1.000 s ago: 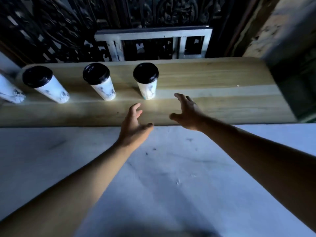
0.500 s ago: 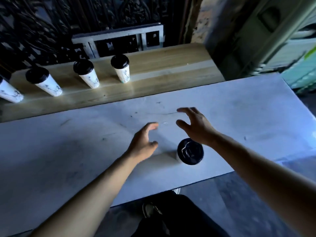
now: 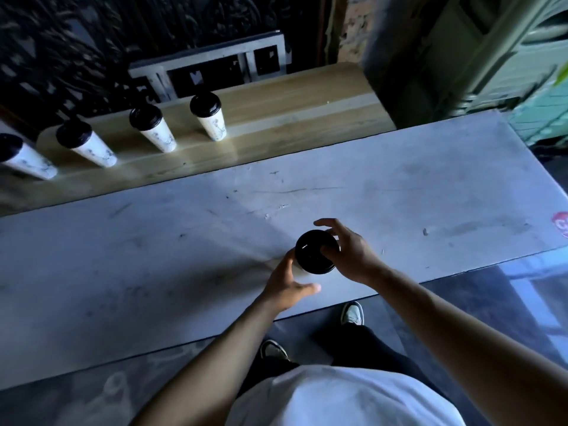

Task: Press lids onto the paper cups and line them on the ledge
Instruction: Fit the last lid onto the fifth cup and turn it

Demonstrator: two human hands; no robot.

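Note:
A paper cup with a black lid (image 3: 313, 256) stands on the grey table (image 3: 153, 256) near its front edge. My left hand (image 3: 287, 282) curls round the cup's left side, thumb stretched out below it. My right hand (image 3: 349, 255) holds the lid from the right, thumb on its top and fingers arched over the far rim. Most of the cup's white body is hidden under the lid. Several lidded white cups stand in a row on the wooden ledge (image 3: 292, 109); the rightmost (image 3: 210, 118) is nearest the ledge's bare right half.
Dark ornate metalwork and a grey frame (image 3: 209, 66) rise behind the ledge. A green door or cabinet (image 3: 479, 50) stands at the right. A red sticker (image 3: 561, 224) marks the table's right end. My shoes (image 3: 352, 313) and legs show below the table edge.
My view tipped down from the ledge to the table's front. Both hands pulled back from the ledge and closed in on the lidded cup, which they now hold.

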